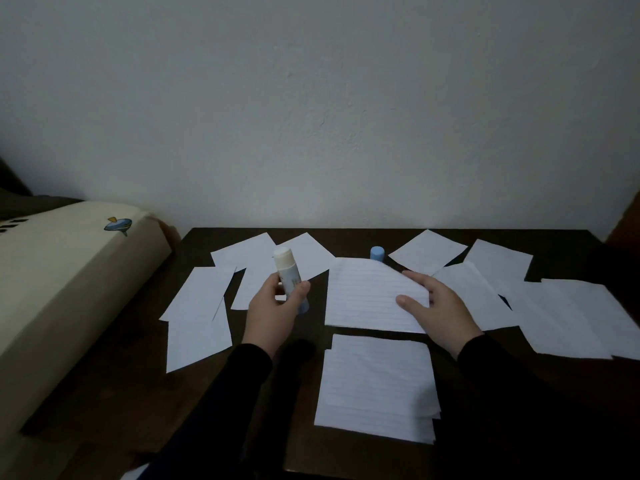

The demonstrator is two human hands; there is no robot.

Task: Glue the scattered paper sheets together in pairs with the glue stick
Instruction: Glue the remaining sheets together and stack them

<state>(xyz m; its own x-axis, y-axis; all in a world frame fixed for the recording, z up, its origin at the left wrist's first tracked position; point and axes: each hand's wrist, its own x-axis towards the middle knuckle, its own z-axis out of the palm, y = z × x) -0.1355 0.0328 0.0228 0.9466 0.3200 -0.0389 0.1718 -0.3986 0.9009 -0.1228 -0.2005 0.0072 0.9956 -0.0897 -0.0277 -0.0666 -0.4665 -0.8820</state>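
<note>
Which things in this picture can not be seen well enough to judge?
- Glue stick label: too small and dim in the head view to read.
- Lined sheet, right edge: covered by the right hand.
- Paper stack: sheet count unclear, only the edges show.
- Rightmost sheet: cut off by the frame edge.
- Blue cap: its base is hidden behind the lined sheet.
</note>
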